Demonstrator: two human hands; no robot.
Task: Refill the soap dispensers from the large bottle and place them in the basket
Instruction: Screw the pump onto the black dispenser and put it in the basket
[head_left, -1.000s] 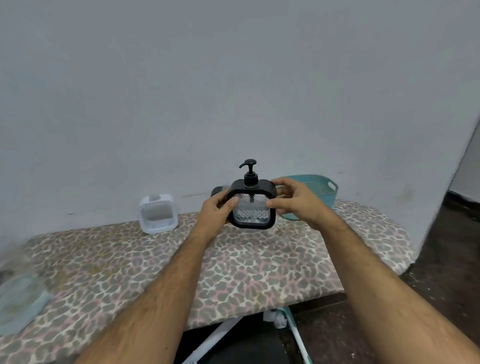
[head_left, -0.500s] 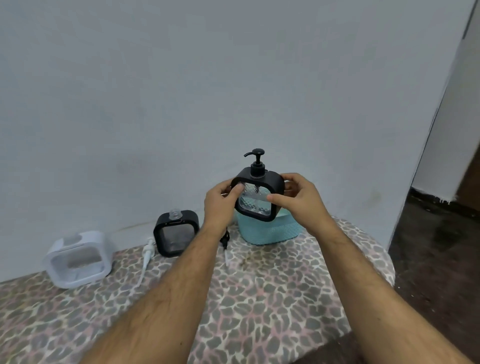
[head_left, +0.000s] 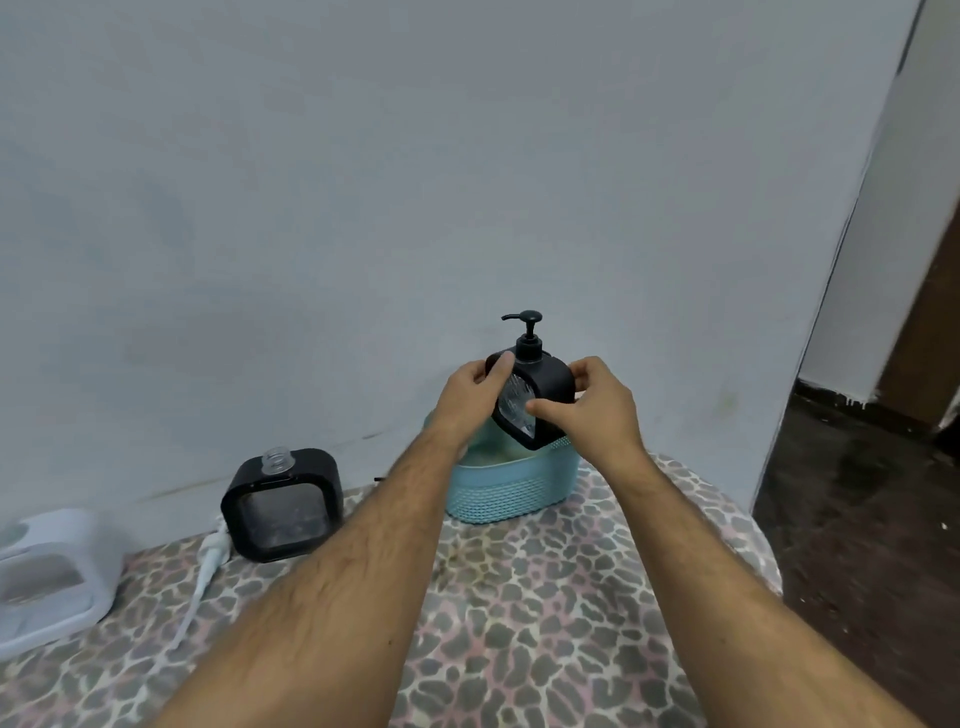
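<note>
A black soap dispenser with pump (head_left: 537, 395) is held between both hands above the teal basket (head_left: 511, 486), its lower corner dipping just inside the basket's rim. The left hand (head_left: 470, 397) is curled around the dispenser's left edge, with the thumb laid across the upper left corner of the frame. The right hand (head_left: 589, 408) is clamped on the right side, the thumb pressed against the clear front window and the fingers wrapped behind the body. The dispenser is tilted slightly, with the pump head (head_left: 524, 325) kept uppermost and its spout turned to the left. The basket is set at the far side of the leopard-print surface (head_left: 545, 597), close against the pale wall (head_left: 415, 182). To the left of the basket, apart from it, a second black dispenser (head_left: 283, 506) is stood upright with its threaded neck uncovered. Just beside that dispenser, on its near left, a white pump with tube (head_left: 205, 571) is laid flat on the surface. Farther left, at the frame's edge, a white dispenser (head_left: 49, 577) is seen, blurred, so its top cannot be made out. A dark floor (head_left: 872, 519) and a doorway are visible at the far right. The liquid level inside the held dispenser cannot be judged.
</note>
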